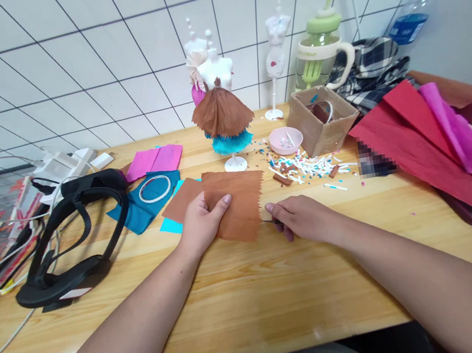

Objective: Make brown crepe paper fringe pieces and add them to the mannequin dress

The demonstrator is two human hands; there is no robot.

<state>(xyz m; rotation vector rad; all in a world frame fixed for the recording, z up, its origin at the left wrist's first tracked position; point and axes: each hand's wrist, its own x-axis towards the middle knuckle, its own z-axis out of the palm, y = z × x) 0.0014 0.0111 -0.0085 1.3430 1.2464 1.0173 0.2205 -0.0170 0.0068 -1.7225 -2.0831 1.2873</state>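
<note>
1. A left hand (198,222) is pinching a notched brown paper sheet (242,212) in front of the brown-skirted white mannequin (218,74).
2. A right hand (305,218), apart, is gripping a small metal tool (268,221).
3. A slipping tool could be tearing the sheet's edge.

The person's two bare forearms come from the lower corners of the view and go inward, toward each other. The left hand (199,225) shows its back, with the thumb (221,204) stretched to the right on the upper side, the other fingers mostly hidden. The right hand (302,218) lies just beside it, apart, knuckles up, fingers bent in a closed grip. Both wrists look almost straight.
</note>
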